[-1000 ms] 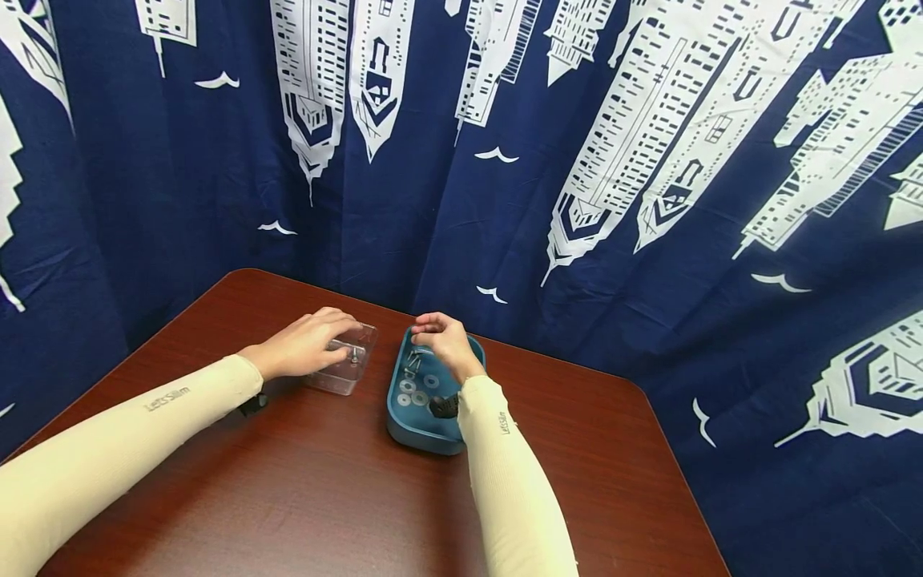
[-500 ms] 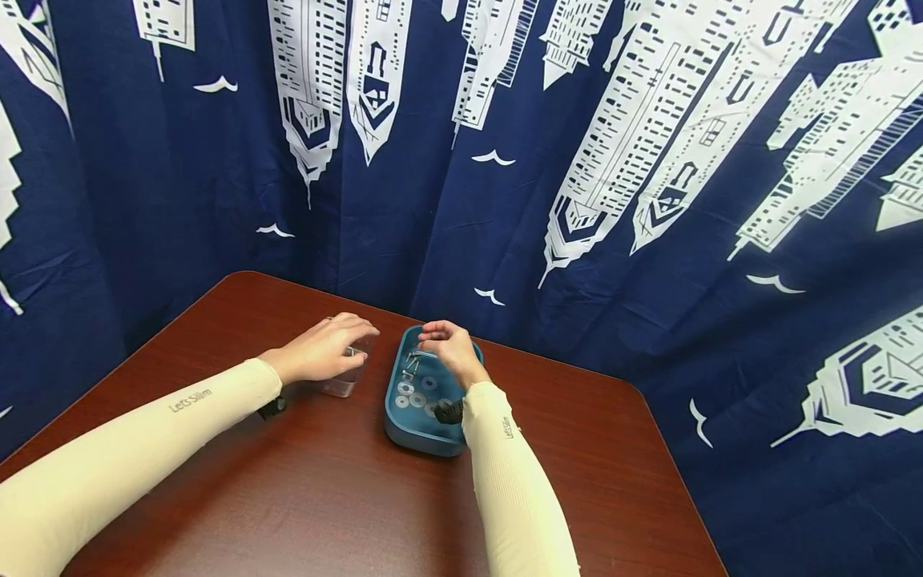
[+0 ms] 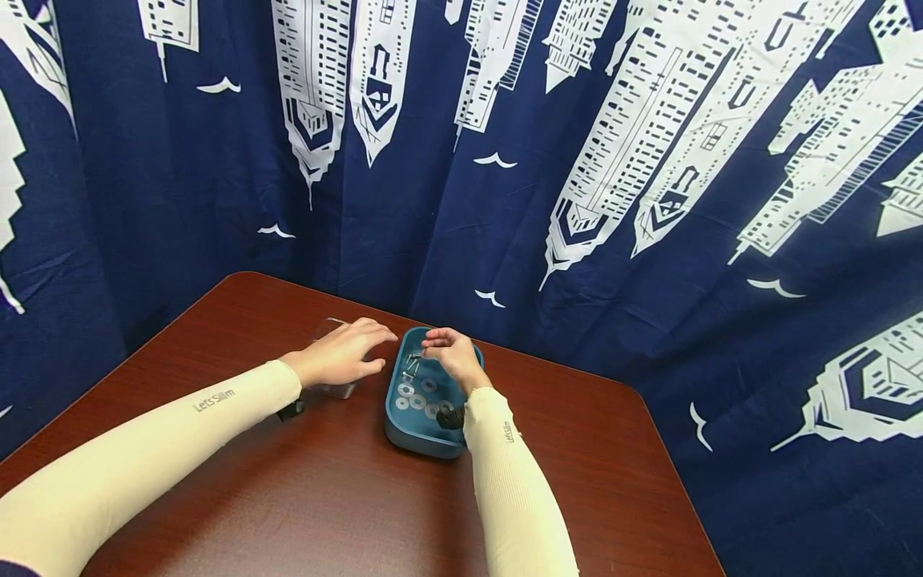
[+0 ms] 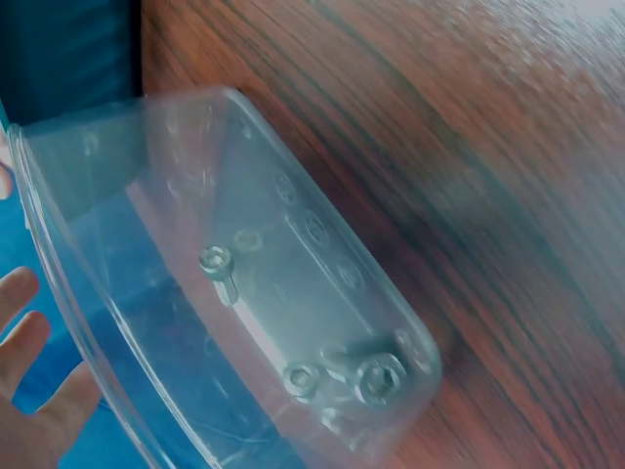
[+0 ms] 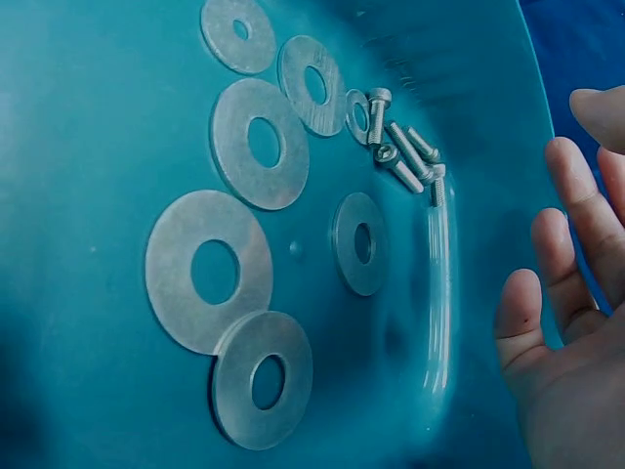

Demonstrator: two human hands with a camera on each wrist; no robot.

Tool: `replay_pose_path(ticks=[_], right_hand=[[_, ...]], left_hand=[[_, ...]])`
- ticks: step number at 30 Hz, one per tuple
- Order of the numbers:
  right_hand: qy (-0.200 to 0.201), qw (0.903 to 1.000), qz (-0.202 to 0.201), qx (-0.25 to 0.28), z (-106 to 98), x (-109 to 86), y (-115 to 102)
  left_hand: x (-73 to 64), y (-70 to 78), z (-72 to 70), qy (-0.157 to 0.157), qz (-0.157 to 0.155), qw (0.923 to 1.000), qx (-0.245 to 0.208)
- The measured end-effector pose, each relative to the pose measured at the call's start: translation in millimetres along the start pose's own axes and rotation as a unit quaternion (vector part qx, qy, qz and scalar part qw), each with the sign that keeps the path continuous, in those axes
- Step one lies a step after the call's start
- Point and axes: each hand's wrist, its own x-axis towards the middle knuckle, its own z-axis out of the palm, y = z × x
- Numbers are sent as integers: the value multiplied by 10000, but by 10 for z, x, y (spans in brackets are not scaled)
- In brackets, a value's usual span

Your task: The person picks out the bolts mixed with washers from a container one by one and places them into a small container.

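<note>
The left hand [image 3: 342,354] hangs beside the blue tray [image 3: 421,442], fingers apart; whether the right hand [image 3: 457,361] over it grips anything, I cannot tell. Pinch socket-head screws [image 5: 402,172] singly, by the head.

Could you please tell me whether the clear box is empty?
It is not empty: in the left wrist view, metal screws show inside the clear box.

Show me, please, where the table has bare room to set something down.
The table is bare between left sleeve and right sleeve, in front of the blue bin; right of the right sleeve; and left of the clear box, toward the curtain. It is crowded at box and bin, by the left hand and right hand.
</note>
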Motion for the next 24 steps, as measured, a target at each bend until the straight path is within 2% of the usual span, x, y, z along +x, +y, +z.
replay_pose_path(ticks=[10,14,24], right_hand=[[88,9997,86,-218,-12,-23,45],[163,9996,146,-185,-12,-15,65],[190,9993,240,-222,-39,-10,120]], left_hand=[[87,112,69,-114,113,9998,-92],[109,127,98,-237,96,9997,-23],[166,161,164,-290,128,9995,9]])
